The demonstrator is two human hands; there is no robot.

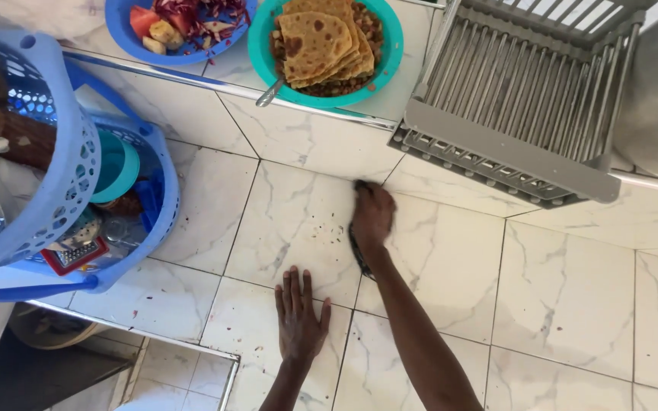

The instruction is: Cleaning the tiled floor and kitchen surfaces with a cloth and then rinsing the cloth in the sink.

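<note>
Two hands on tiled counter (573, 304) – R hand (372, 215) grips dark cloth (359, 255), L hand (298, 316) flat.

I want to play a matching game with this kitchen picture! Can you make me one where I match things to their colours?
Things:
1. bowl of flatbreads
2. bowl of cut fruit
3. dish rack
4. counter tiles

Colours:
a. grey
b. white with grey veins
c. teal green
d. blue

Right pairs: 1-c, 2-d, 3-a, 4-b
</note>
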